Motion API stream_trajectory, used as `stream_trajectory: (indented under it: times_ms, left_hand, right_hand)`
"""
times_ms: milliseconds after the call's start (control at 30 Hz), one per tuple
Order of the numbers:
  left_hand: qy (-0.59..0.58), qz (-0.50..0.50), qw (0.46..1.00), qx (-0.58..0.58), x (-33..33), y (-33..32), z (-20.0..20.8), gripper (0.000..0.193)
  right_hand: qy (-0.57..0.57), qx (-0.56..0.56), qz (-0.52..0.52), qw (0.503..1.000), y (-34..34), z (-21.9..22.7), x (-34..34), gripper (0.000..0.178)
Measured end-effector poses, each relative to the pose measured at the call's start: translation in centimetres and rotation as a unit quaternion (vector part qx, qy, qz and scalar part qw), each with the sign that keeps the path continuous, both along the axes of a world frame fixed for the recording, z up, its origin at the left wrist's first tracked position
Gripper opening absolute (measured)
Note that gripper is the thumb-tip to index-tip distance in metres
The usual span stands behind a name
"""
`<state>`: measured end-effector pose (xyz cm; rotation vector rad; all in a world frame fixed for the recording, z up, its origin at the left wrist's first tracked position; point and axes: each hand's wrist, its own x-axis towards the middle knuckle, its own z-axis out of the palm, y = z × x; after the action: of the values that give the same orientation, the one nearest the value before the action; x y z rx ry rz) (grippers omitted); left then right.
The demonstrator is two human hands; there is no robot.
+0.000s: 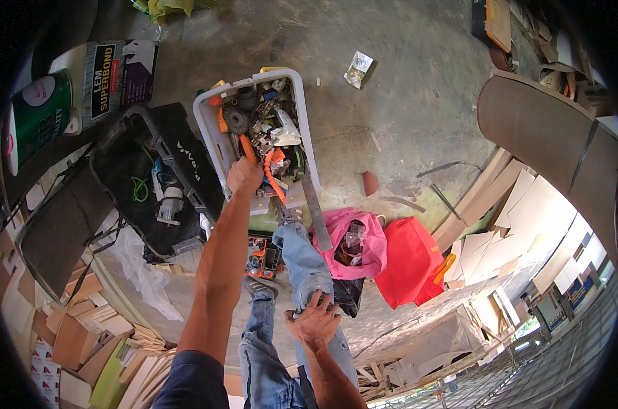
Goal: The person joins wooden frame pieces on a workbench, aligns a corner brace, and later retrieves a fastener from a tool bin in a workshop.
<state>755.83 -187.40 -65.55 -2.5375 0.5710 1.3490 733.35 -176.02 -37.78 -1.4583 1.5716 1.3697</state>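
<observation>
My left hand (244,176) reaches over the near left part of a grey plastic bin (304,129). Its fingers are closed around the lower end of an orange tool handle (247,148), whose far end lies among the other things. Beside it are an orange segmented hose (275,178), a dark round disc (237,121), a white plastic piece (286,128) and several metal fittings. My right hand (314,317) rests on my right knee, fingers spread, holding nothing. A long metal strip (316,217) leans at the bin's near right corner.
To the left, an open black toolbox (203,160) holds a power tool (170,206); large cans (41,112) stand beyond. A pink bag (375,245) and red bag (406,262) sit at the right. Boards (483,198) line the right side. A small packet (358,69) lies on the floor.
</observation>
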Motion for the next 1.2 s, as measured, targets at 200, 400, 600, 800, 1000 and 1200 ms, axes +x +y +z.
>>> stream_trajectory:
  times_ms: [200, 400, 600, 800, 1000, 1200]
  left_hand:
    - [-0.044, 0.072, 0.993, -0.081, -0.6, 1.6, -0.1, 0.033]
    - [-0.047, 0.026, 0.988, -0.147, -4.3, 2.0, 3.4, 0.031]
    - [0.009, 0.052, 0.968, -0.245, -6.4, 3.1, 4.9, 0.028]
    - [0.058, 0.087, 0.965, -0.240, -7.4, 2.1, 5.6, 0.029]
    - [0.106, 0.108, 0.951, -0.271, -7.0, 2.7, 5.4, 0.032]
    - [0.016, 0.125, 0.949, -0.289, -9.4, 2.4, 6.5, 0.026]
  right_hand:
    - [-0.010, 0.009, 0.000, 1.000, -0.1, 0.2, 0.3, 0.097]
    - [0.006, 0.002, 0.017, 1.000, 0.6, -0.1, 0.1, 0.099]
    - [0.022, 0.032, 0.049, 0.998, 0.7, -0.3, 0.5, 0.097]
    - [0.027, 0.036, 0.060, 0.997, 0.7, -0.1, 0.7, 0.099]
    - [0.037, 0.048, 0.055, 0.997, 0.4, -0.2, 0.9, 0.102]
    - [0.033, 0.045, 0.072, 0.996, 1.1, -0.3, 0.4, 0.102]
